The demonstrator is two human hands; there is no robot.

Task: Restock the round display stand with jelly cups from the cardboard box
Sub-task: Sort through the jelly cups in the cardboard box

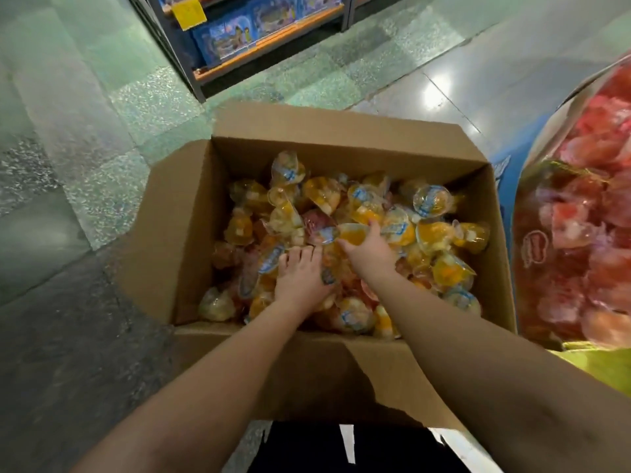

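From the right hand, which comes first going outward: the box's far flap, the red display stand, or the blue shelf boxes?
1. Display stand, to the right of the right hand.
2. Far flap of the cardboard box, beyond the jelly cups.
3. Blue shelf boxes, top, across the floor.

Jelly cups point(433, 233) in cardboard box point(177, 233), display stand point(532, 206) right

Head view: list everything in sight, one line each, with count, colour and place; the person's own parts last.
cardboard box: one, brown, flaps open, on the floor at centre.
jelly cups: too many to count, mostly yellow-orange, some red, loose in the box.
round display stand: one, clear wall with blue trim, right edge, holding red cups.
shelf: one, orange boards on a dark frame, top, with blue boxes.
floor: greenish-grey tiles, all around.
left hand: one, fingers spread on the cups.
right hand: one, gripping an orange cup.
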